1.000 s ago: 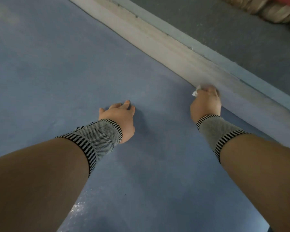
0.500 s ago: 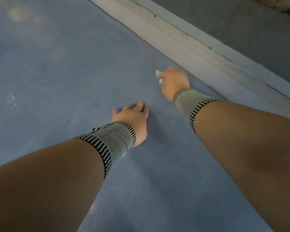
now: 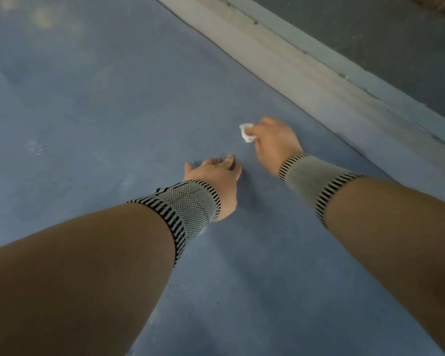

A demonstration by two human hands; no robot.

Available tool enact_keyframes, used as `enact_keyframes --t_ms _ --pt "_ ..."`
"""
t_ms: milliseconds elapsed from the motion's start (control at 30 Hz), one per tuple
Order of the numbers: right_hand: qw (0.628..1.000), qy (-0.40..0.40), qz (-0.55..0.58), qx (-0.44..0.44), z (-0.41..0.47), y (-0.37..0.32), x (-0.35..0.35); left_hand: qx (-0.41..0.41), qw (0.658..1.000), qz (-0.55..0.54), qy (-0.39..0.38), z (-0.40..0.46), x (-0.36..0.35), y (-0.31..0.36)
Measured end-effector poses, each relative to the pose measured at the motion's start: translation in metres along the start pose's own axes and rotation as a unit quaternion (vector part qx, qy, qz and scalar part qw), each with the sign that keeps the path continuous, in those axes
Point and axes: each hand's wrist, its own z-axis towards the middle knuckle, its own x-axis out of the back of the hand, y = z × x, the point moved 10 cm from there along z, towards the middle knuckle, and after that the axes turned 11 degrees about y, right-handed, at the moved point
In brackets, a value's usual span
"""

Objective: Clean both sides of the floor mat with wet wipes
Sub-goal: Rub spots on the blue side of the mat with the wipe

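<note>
White and crumpled, the wet wipe (image 3: 246, 133) is what I have pinched in my right hand (image 3: 274, 141), its fingers curled round it and pressing it down on the blue floor mat (image 3: 88, 111). My left hand (image 3: 215, 181) lies just beside, nearer me, fingers spread flat on the mat, holding nothing. The mat stretches out left of the wipe; its long edge (image 3: 306, 80) runs diagonally past on the right. I see no containers.
</note>
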Motion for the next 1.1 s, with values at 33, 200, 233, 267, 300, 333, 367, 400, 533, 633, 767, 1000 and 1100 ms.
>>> enact_keyframes --t_ms 33,200,233,267,300,333,367,400,533,633,767,1000,1100 --pt "1.000 -0.001 -0.027 0.011 -0.011 0.008 0.005 -0.001 1.000 0.001 0.002 0.001 0.000 0.000" --pt "0.983 0.052 -0.093 -0.147 0.012 0.071 0.031 -0.002 1.000 -0.010 0.023 -0.001 -0.003 0.001" --pt "0.985 0.047 -0.060 -0.156 0.018 0.058 0.027 -0.001 1.000 -0.009 0.021 -0.001 -0.003 0.001" --pt "0.989 0.043 -0.032 -0.139 0.024 0.037 0.021 0.002 1.000 -0.005 0.017 -0.002 -0.002 0.000" --pt "0.994 0.031 -0.008 -0.107 0.027 0.017 0.011 0.003 1.000 -0.002 0.011 -0.002 -0.001 -0.001" --pt "0.999 0.000 0.000 -0.054 0.021 -0.003 -0.001 0.002 1.000 0.000 0.006 -0.002 0.000 -0.001" --pt "1.000 -0.016 0.013 -0.003 0.008 -0.020 -0.005 0.000 1.000 0.001 0.003 -0.001 0.001 0.000" --pt "0.999 -0.025 0.011 0.030 -0.006 -0.024 -0.006 -0.001 1.000 0.002 0.001 -0.001 0.001 0.001" --pt "0.994 0.038 -0.079 -0.065 -0.014 0.048 0.022 -0.010 1.000 -0.002 0.015 -0.001 -0.005 0.001" --pt "0.983 0.050 -0.105 -0.138 0.013 0.060 0.024 -0.014 0.999 -0.012 0.033 -0.001 -0.006 0.000" --pt "1.000 -0.013 0.015 -0.012 0.011 -0.024 -0.008 -0.010 0.999 -0.015 0.031 -0.001 -0.003 -0.004" --pt "0.994 0.037 -0.080 -0.067 -0.007 0.039 0.018 -0.016 0.998 -0.029 0.046 0.001 -0.010 -0.003" --pt "0.996 0.009 -0.059 -0.067 0.007 -0.001 0.005 -0.018 0.998 -0.029 0.044 0.001 -0.006 -0.005"
